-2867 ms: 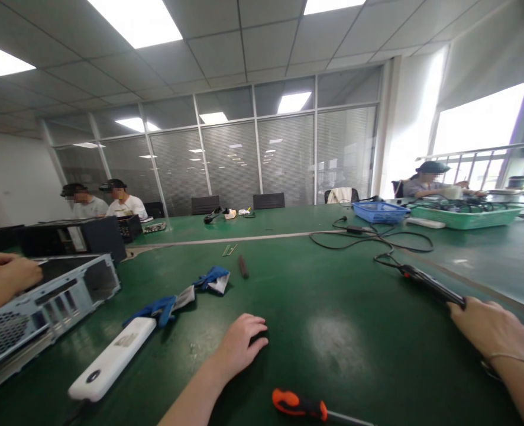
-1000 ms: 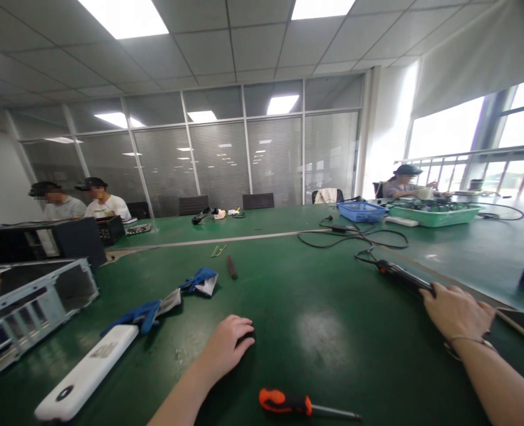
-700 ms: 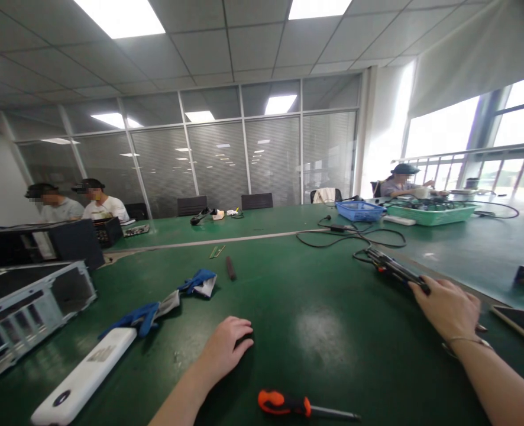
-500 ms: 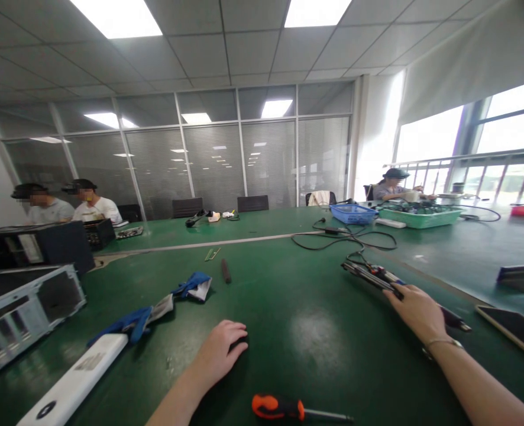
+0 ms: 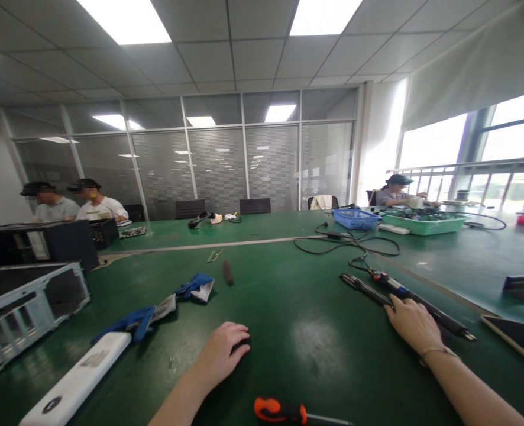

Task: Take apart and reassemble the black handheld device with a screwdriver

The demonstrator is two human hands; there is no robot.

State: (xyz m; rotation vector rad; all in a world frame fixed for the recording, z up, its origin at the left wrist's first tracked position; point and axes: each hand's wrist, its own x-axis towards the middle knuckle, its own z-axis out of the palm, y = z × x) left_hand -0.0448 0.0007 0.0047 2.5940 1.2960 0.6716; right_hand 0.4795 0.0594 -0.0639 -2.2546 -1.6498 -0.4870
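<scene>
My left hand [image 5: 223,354] rests on the green table with thumb and fingers apart, holding nothing. My right hand [image 5: 413,324] has its fingers over one end of a long, slim dark bar [image 5: 363,288] lying on the table. Just beyond that hand, and apart from the bar, lies a long dark corded tool [image 5: 439,315] with red and blue parts near its cable. An orange and black screwdriver [image 5: 280,409] lies at the near edge of view, in front of my left hand.
On the left are blue-and-white gloves [image 5: 195,288], a long white box-like object [image 5: 78,378] and an open metal computer case [image 5: 35,313]. A short brown bar [image 5: 228,273] lies ahead. A black cable [image 5: 315,248], blue basket [image 5: 355,219] and green basket [image 5: 430,223] are farther right. Other people sit beyond.
The slim bar and the corded tool, close together before, now lie apart with a gap between them. My right hand has shifted slightly; my left hand stays put. The view has tilted slightly.
</scene>
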